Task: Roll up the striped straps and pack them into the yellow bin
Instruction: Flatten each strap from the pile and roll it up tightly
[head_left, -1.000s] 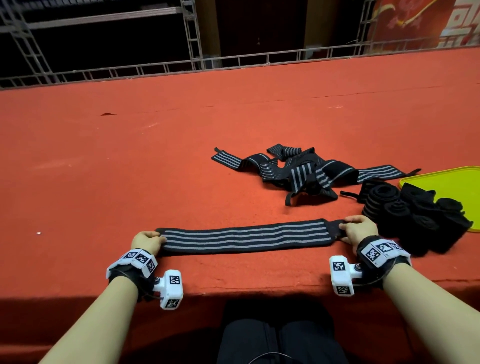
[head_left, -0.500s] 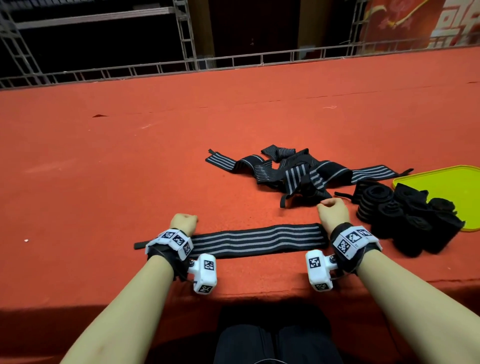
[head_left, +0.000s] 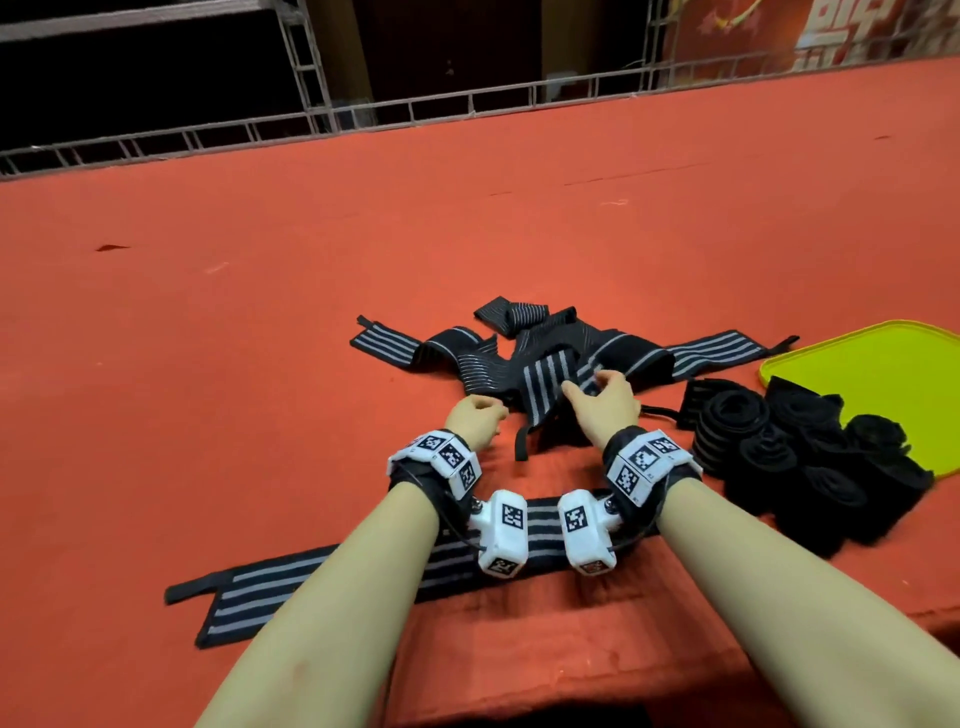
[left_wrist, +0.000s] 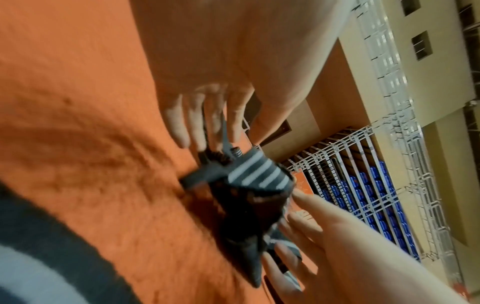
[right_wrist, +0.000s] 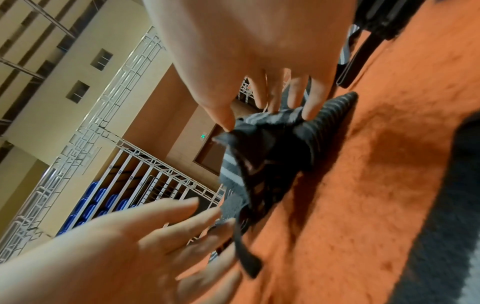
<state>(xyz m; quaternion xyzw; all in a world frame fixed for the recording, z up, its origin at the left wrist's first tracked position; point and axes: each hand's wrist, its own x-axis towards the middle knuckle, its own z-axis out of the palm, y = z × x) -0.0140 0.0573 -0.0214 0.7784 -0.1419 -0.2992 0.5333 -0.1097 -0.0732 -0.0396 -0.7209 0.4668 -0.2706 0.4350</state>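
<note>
So both hands just left the flat strap (head_left: 270, 592) and went forward to the pile (head_left: 545, 364). A second ago they were pinning that strap's two ends down; now it lies stretched along the near edge of the table (head_left: 260, 312), under the forearms, not rolled at all. The right hand (head_left: 605, 402) has thumb and fingers closing on a striped fold at the front of the pile, looks like a pinch. The left hand (head_left: 475, 423) is at the pile's near-left edge with fingers loosely curled; from the wrist views its fingertips (left_wrist: 182, 131) reach the fabric, but I can't tell if it actually grips anything. Finished rolls (head_left: 810, 462) sit at the right, up against the yellow bin (head_left: 883, 364), not inside it. My guess: they're laying out another strap first, so rolling hasn't started.
</note>
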